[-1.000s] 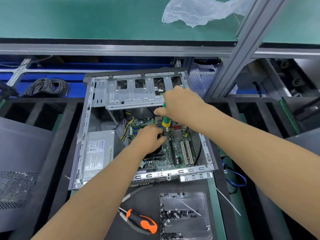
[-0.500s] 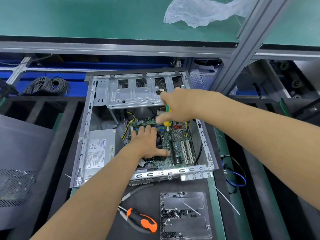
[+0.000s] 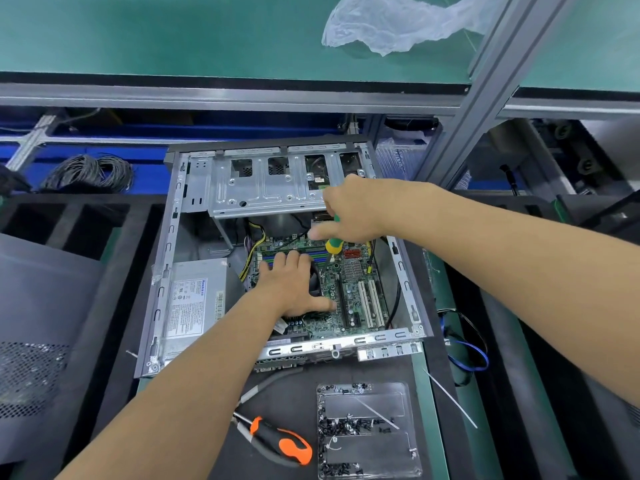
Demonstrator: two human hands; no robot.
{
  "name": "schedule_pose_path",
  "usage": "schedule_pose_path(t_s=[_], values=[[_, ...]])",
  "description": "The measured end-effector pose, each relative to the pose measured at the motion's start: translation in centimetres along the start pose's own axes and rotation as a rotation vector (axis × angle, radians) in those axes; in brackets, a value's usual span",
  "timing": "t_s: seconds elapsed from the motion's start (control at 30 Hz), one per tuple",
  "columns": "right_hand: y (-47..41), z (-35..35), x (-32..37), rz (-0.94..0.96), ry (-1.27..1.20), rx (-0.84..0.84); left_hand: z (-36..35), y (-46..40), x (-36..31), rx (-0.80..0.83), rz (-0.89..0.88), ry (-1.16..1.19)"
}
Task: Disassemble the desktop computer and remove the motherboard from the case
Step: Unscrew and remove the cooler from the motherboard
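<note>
The open grey computer case (image 3: 162, 271) lies on its side on the bench. The green motherboard (image 3: 349, 299) sits inside at the right, with white slots. My left hand (image 3: 291, 285) lies flat with spread fingers on the black cooler fan in the board's middle. My right hand (image 3: 349, 209) grips a green and yellow screwdriver (image 3: 333, 244), held upright above the board's upper part, with thumb and index finger stretched out. Where the tip touches is hidden.
A silver power supply (image 3: 197, 296) fills the case's left side, a metal drive cage (image 3: 266, 188) its far end. In front lie an orange and black screwdriver (image 3: 280, 441) and a clear tray of screws (image 3: 367, 431). Black foam trays flank the case.
My left hand has opened and moved down to lie flat on the cooler. My right hand has lifted slightly with the screwdriver and stretched out its fingers.
</note>
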State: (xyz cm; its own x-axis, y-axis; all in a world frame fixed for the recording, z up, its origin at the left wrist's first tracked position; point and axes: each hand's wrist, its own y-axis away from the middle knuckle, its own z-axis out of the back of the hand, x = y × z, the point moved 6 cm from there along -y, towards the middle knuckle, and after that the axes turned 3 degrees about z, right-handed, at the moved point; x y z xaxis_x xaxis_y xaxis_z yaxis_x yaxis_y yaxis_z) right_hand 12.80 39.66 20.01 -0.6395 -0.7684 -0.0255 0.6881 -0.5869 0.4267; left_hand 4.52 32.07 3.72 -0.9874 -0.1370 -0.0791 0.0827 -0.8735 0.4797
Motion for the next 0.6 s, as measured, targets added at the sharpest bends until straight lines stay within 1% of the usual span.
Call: schedule_pose_path(t_s=[0.1, 0.2, 0.3, 0.37, 0.43, 0.47, 0.53, 0.6], values=[[-0.7, 0.1, 1.3, -0.001, 0.117, 0.035, 0.0, 0.0, -0.1, -0.006, 0.006, -0.023], [-1.1, 0.2, 2.6, 0.035, 0.224, 0.008, 0.0, -0.1, -0.1, -0.015, 0.007, -0.024], [-0.9, 0.1, 3.0, 0.173, 0.303, -0.027, 0.0, -0.1, -0.1, -0.004, 0.007, -0.017], [-0.7, -0.2, 2.4, 0.281, 0.286, -0.017, -0.1, -0.1, -0.1, 0.003, 0.005, -0.012], [-0.3, -0.1, 1.8, 0.321, 0.206, -0.044, -0.1, -0.1, 0.0, 0.006, 0.007, -0.011], [-0.2, -0.1, 1.5, 0.298, 0.137, -0.064, -0.1, -0.2, 0.0, 0.013, 0.007, -0.011], [-0.4, -0.2, 1.0, 0.171, -0.042, -0.083, -0.2, -0.2, -0.1, 0.025, 0.008, -0.010], [-0.9, -0.5, 0.9, 0.039, -0.121, -0.071, -0.1, -0.2, 0.0, 0.011, 0.009, -0.005]])
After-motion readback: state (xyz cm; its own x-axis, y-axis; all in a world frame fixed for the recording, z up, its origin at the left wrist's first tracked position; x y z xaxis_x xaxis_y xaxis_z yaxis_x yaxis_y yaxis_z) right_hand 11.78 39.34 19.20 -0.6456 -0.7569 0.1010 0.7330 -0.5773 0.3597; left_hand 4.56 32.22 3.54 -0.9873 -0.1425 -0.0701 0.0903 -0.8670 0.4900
